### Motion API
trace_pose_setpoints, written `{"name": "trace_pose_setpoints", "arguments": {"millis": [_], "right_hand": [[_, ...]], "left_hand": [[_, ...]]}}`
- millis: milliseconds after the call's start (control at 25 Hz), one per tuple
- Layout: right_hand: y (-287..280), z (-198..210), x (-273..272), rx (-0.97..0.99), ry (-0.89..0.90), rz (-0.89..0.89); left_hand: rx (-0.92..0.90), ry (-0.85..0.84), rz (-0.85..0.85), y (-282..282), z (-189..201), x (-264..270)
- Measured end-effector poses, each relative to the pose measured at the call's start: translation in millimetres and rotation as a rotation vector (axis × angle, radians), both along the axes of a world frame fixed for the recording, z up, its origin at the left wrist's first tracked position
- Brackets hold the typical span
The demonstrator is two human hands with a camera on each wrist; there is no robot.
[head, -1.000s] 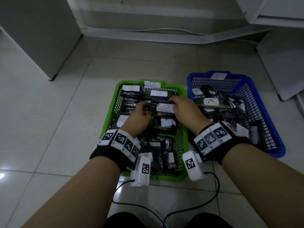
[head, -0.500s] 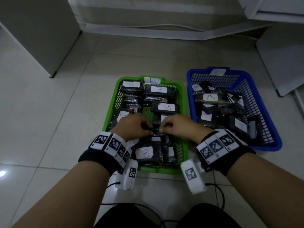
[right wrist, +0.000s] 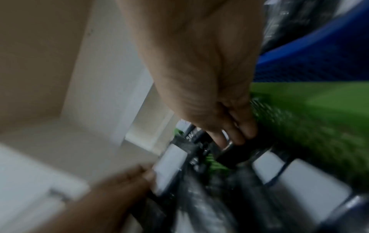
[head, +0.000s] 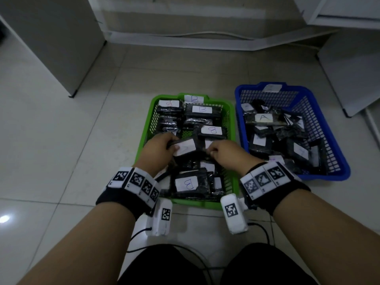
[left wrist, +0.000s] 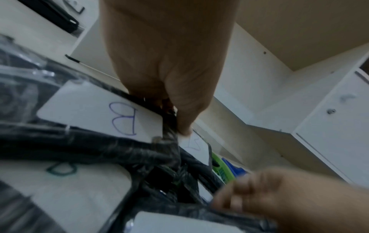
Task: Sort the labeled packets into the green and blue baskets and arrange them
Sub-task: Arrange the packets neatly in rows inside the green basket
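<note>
The left hand (head: 158, 149) pinched a labelled packet (head: 185, 148) over the green basket (head: 144, 140); the right hand (head: 224, 153) gripped another, blurred. Light, crinkly, slippery-looking: best held by an edge.

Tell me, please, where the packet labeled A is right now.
In the head view, the A packet lies in the blue basket, on the right, near its far end, beside the green basket.

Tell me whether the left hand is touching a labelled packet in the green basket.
Touching. In the head view the left hand grips a white-labelled packet, thumb on its label, above the green basket; the left wrist view also shows that thumb pressing a label.
</note>
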State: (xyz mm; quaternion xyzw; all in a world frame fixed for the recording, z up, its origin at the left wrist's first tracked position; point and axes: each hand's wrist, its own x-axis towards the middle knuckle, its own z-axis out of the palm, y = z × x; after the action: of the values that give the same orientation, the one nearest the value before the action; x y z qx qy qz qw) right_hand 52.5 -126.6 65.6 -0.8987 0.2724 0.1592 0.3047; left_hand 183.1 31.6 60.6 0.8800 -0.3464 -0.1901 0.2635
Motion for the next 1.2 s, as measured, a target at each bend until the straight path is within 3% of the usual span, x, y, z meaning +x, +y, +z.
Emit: {"name": "trace_pose_setpoints", "arguments": {"millis": [120, 200, 440, 640, 760, 880, 960, 1080, 1200], "right_hand": [[6.7, -18.5, 5.5, -0.218, 0.341, 0.326], [9.6, -26.6, 7.2, -0.268, 0.392, 0.402], [9.2, -37.6, 7.0, -0.364, 0.113, 0.291], [3.9, -31.3, 8.9, -0.202, 0.152, 0.295], [13.6, -34.9, 8.0, -0.364, 0.165, 0.315], [16.7, -32.7, 3.5, -0.555, 0.040, 0.277], [10.7, -28.1, -0.7, -0.478, 0.030, 0.272], [5.2, -13.6, -1.4, -0.267, 0.204, 0.339], [10.2, 3.2, 1.2, -0.071, 0.073, 0.183]], "left_hand": [[-0.029, -0.024, 0.074, 4.3, 0.2, 2.0], [-0.034, -0.022, 0.070, 6.6, -0.1, 1.1], [-0.040, 0.003, 0.072, 6.1, -6.8, 4.3], [-0.056, -0.006, 0.081, 6.5, -4.1, 3.8], [-0.040, -0.006, 0.075, 7.4, -3.1, 2.7], [-0.030, 0.007, 0.055, 7.1, -3.5, 2.7], [-0.031, 0.023, 0.045, 6.4, -3.5, 2.0], [-0.018, 0.037, 0.031, 4.1, -3.2, -0.7], [-0.010, 0.040, 0.020, 1.0, -3.6, -1.9]]}}
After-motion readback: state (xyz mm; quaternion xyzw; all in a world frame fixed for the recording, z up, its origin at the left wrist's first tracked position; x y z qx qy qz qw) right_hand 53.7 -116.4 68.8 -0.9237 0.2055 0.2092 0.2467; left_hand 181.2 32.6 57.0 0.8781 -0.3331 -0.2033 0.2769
